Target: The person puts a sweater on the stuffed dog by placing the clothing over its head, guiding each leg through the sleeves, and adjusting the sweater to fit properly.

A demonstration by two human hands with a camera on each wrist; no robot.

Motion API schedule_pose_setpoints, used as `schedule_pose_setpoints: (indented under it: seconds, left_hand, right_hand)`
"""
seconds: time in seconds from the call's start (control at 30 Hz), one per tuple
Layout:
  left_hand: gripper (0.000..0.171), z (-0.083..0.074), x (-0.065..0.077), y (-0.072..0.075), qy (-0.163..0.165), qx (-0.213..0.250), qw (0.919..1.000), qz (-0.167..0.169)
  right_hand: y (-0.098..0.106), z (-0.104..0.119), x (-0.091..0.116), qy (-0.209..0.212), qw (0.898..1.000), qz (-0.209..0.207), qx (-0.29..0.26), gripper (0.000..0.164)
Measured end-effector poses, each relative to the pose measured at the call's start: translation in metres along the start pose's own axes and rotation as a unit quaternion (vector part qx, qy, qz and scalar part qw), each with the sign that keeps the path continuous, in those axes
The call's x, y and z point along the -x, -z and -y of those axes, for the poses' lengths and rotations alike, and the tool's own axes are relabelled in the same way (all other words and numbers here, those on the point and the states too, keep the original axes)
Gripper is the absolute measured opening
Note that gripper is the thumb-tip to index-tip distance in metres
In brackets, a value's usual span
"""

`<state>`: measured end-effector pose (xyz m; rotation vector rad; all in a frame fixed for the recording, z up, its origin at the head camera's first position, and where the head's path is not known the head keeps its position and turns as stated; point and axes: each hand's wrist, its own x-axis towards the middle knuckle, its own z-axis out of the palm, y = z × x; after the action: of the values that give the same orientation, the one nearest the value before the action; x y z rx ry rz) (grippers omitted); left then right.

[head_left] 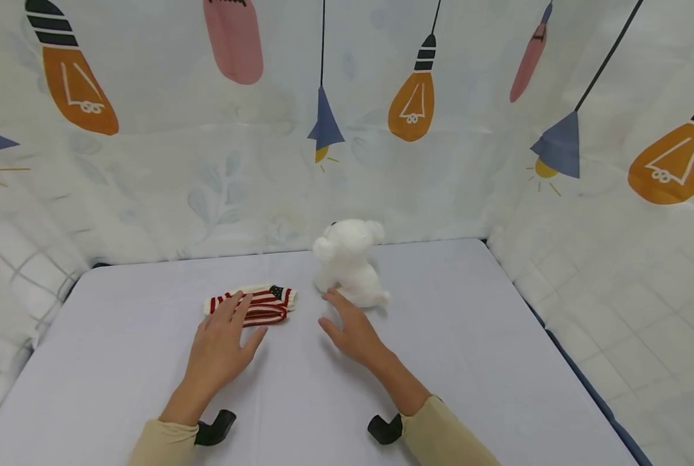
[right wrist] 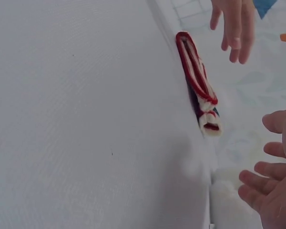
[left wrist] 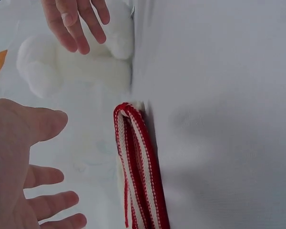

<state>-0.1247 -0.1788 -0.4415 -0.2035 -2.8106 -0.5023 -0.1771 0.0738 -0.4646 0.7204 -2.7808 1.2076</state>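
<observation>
A white plush toy animal (head_left: 349,259) sits at the back middle of the table, its back mostly toward me. To its left lies a folded knitted garment (head_left: 271,305) with red and white stripes and a dark patch; the left wrist view also shows its folded edge (left wrist: 138,167). My left hand (head_left: 221,346) hovers at the near left of the garment, fingers extended and overlapping it in the head view. My right hand (head_left: 355,333) reaches toward the toy, its fingertips right at the toy's lower side. Neither hand holds anything.
A white cloth covers the table (head_left: 440,362). Patterned curtain (head_left: 265,181) hangs behind it and along both sides. A black curved piece (head_left: 215,428) sticks out at the left wrist, and a similar black piece (head_left: 385,429) at the right wrist.
</observation>
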Motion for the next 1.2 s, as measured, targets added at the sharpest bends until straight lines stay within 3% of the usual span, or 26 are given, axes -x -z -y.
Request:
schedule_pose_setpoints:
  seconds: [0.23, 0.5, 0.83, 1.2]
  left_hand:
    - [0.065, 0.015, -0.004, -0.003, 0.017, 0.011, 0.9998, 0.002]
    - [0.062, 0.022, -0.007, -0.008, 0.033, 0.001, 0.9989, 0.033]
    - [0.046, 0.036, -0.011, -0.019, 0.028, -0.008, 0.9995, -0.007]
    - [0.025, 0.045, -0.023, -0.024, 0.034, -0.035, 0.9984, -0.028]
  right_hand:
    - [-0.008, 0.001, -0.007, 0.000, 1.000, 0.007, 0.001, 0.049]
    - [-0.012, 0.005, -0.015, -0.027, 0.999, 0.012, -0.013, 0.049]
    - [-0.019, 0.011, -0.023, -0.029, 0.999, 0.025, -0.024, 0.048]
    - [-0.029, 0.015, -0.027, -0.021, 0.999, 0.023, -0.028, 0.045]
